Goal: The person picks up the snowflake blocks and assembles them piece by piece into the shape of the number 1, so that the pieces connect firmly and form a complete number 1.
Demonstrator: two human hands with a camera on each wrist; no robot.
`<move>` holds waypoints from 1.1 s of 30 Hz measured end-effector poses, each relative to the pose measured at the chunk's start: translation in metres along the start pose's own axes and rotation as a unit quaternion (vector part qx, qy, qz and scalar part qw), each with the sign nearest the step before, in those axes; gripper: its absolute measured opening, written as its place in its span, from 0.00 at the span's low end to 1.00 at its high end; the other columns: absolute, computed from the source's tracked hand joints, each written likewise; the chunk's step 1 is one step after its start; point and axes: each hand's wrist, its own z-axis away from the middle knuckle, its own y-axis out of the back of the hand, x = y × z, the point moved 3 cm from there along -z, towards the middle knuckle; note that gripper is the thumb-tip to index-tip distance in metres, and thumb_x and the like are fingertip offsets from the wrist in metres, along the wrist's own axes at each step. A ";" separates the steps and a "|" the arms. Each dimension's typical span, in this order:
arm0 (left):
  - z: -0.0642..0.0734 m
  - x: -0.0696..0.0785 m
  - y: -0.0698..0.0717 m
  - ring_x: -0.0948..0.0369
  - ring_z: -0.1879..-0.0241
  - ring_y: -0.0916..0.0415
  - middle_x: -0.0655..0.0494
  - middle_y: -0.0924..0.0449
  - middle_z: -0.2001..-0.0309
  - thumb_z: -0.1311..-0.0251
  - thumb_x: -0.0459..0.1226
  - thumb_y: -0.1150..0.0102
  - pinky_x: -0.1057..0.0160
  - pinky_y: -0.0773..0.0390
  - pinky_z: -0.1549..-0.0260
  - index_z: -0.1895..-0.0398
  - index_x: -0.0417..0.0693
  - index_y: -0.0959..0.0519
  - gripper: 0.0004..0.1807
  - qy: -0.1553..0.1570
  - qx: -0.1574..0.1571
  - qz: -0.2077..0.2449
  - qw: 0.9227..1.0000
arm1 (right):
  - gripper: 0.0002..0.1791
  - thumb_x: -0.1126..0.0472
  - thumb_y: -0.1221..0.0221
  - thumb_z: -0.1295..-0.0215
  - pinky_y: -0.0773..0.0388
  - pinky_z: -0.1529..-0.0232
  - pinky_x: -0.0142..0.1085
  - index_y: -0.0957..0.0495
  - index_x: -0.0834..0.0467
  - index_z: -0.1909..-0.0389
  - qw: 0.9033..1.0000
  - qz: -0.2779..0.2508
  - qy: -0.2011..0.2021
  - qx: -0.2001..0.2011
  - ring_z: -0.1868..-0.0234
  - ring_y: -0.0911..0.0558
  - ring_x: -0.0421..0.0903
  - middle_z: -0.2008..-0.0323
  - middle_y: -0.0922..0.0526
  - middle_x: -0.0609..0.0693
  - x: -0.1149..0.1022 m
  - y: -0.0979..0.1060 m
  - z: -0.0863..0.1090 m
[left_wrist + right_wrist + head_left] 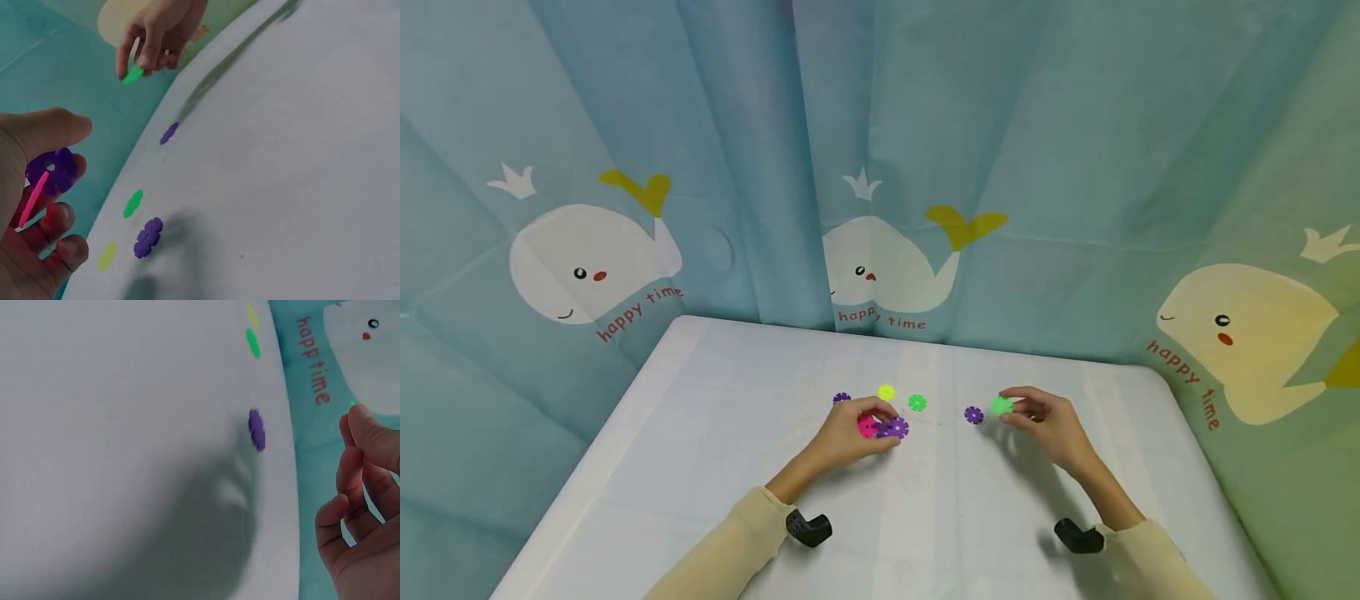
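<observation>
My left hand [838, 433] holds a purple notched disc [59, 178] and a pink notched disc [867, 427], set at an angle to each other, within its curled fingers. In the left wrist view the pink one shows edge-on against the purple one. Raised over the right part of the table, my right hand [1048, 425] pinches a bright green notched disc [1002, 406] between thumb and forefinger. Just left of that disc, a purple disc [973, 415] lies on the table. In the right wrist view the thumb hides nearly all of the pinched disc.
On the white table [700, 467] lie a yellow disc [886, 392], a green disc [917, 402] and another purple disc [148, 237] near the left hand. One more purple disc [842, 398] is partly hidden behind that hand. A blue curtain [1037, 167] with whale prints hangs along the table's far edge.
</observation>
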 end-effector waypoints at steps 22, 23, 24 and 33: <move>-0.015 0.014 0.010 0.62 0.53 0.21 0.60 0.15 0.52 0.43 0.41 0.24 0.64 0.20 0.53 0.49 0.54 0.15 0.18 0.036 -0.017 0.038 0.998 | 0.19 0.69 0.30 0.37 0.19 0.64 0.30 0.16 0.61 0.45 0.995 -0.085 0.042 -0.013 0.66 0.15 0.44 0.63 0.13 0.57 -0.047 -0.039 0.003; -0.015 0.014 0.010 0.62 0.53 0.21 0.59 0.15 0.52 0.43 0.41 0.24 0.64 0.20 0.53 0.49 0.54 0.15 0.18 0.038 -0.016 0.042 0.998 | 0.19 0.69 0.30 0.37 0.19 0.64 0.30 0.16 0.61 0.45 0.995 -0.088 0.046 -0.014 0.66 0.15 0.44 0.63 0.13 0.57 -0.050 -0.041 0.002; -0.016 0.014 0.010 0.62 0.53 0.21 0.59 0.15 0.52 0.43 0.41 0.23 0.65 0.20 0.54 0.50 0.54 0.15 0.18 0.040 -0.016 0.044 0.998 | 0.18 0.69 0.30 0.38 0.19 0.64 0.30 0.16 0.61 0.46 0.995 -0.089 0.050 -0.016 0.66 0.15 0.44 0.63 0.13 0.56 -0.052 -0.043 0.002; -0.017 0.015 0.010 0.61 0.54 0.21 0.59 0.16 0.52 0.43 0.42 0.23 0.63 0.20 0.54 0.50 0.54 0.15 0.18 0.051 -0.014 0.053 0.997 | 0.17 0.71 0.30 0.39 0.19 0.65 0.31 0.15 0.60 0.49 0.992 -0.096 0.075 -0.014 0.67 0.15 0.45 0.65 0.12 0.54 -0.062 -0.063 -0.002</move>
